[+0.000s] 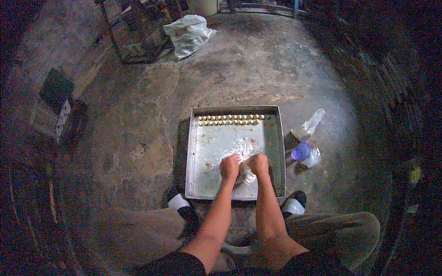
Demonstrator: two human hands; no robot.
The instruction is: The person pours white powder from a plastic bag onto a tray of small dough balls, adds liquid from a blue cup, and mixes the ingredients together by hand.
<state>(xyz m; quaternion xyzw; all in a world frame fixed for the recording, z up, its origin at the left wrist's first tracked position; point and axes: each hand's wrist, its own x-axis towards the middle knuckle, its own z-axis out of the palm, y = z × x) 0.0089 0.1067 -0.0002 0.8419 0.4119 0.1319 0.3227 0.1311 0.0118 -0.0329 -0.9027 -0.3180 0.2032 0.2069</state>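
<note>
A square metal tray with raised sides stands on the floor between my feet. Over its middle, my left hand and my right hand are both closed on a crinkled clear plastic bag, a short distance apart. Something pale shows at the bag between my fists; the fists mostly hide it. Along the tray's far side run two rows of small, round, cream-coloured pieces that look like dough balls.
Right of the tray are a blue-purple cup, a clear plastic bag and a whitish crumpled bag. A white sack lies at the far left by a dark rack. A dark green container is at the left.
</note>
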